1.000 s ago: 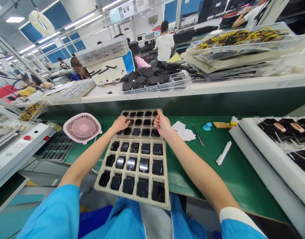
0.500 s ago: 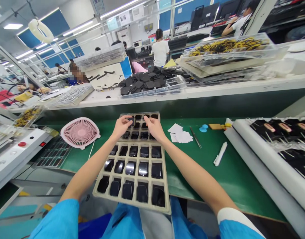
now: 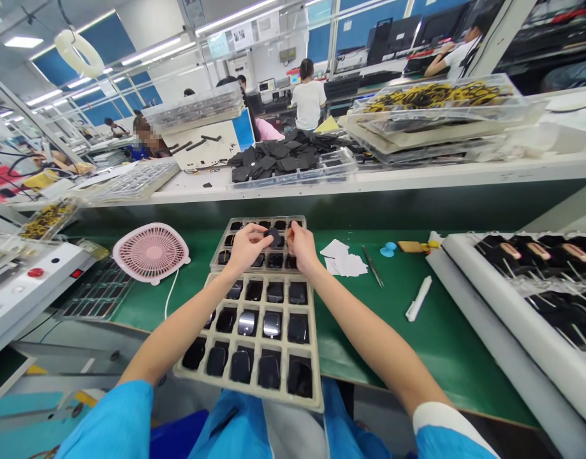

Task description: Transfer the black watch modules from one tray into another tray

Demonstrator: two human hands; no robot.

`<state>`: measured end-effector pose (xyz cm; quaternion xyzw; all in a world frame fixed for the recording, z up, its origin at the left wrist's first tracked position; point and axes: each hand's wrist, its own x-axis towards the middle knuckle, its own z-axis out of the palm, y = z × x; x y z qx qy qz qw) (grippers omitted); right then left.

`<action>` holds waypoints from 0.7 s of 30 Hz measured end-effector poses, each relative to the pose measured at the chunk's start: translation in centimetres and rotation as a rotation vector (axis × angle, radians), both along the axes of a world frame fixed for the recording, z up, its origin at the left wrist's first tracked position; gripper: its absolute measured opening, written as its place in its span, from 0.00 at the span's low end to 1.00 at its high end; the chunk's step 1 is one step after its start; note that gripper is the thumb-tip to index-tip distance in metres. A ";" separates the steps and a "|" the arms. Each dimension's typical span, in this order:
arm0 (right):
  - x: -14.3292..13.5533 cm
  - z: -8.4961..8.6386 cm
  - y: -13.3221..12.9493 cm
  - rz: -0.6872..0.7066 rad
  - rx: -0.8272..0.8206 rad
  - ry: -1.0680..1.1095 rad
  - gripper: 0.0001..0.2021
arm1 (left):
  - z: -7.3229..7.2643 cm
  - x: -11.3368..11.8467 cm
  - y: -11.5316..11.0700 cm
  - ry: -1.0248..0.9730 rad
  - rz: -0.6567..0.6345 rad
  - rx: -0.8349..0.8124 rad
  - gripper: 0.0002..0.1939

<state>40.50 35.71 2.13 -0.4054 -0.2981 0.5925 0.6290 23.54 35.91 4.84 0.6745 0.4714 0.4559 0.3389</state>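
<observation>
Between my two hands, above the far tray, is a small dark piece point(image 3: 273, 236). My left hand point(image 3: 249, 246) pinches its left side with thumb and fingers. Just right of the piece, my right hand point(image 3: 301, 245) has its fingers closed together; whatever they hold is too small to make out. The far clear tray point(image 3: 219, 265) has black parts in its compartments. Nearer to me, a beige tray point(image 3: 247, 389) holds rows of glossy black parts and overhangs the table's front edge.
A pink fan point(image 3: 152, 253) stands left of the trays. White paper pieces point(image 3: 345, 260), tweezers point(image 3: 372, 266), a white tube point(image 3: 419, 298) and a blue item point(image 3: 388, 249) lie to the right. Farther right is a white rack point(image 3: 469, 280). A shelf point(image 3: 293, 191) runs behind.
My left hand has moved right, bringing the dark piece up between both hands. My right hand has shifted slightly right, its fingers drawn closer together.
</observation>
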 end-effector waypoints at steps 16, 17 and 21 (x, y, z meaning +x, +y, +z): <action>0.9 0.4 0.4 0.106 -0.034 0.069 0.24 | -4.1 -8.4 7.4 0.736 0.158 0.137 0.15; 0.9 0.4 0.4 0.101 -0.034 0.054 0.25 | -4.1 -8.6 7.1 0.747 0.175 0.173 0.15; 1.0 0.4 0.3 0.100 -0.043 0.049 0.28 | -3.6 -9.6 5.1 0.826 0.196 0.222 0.07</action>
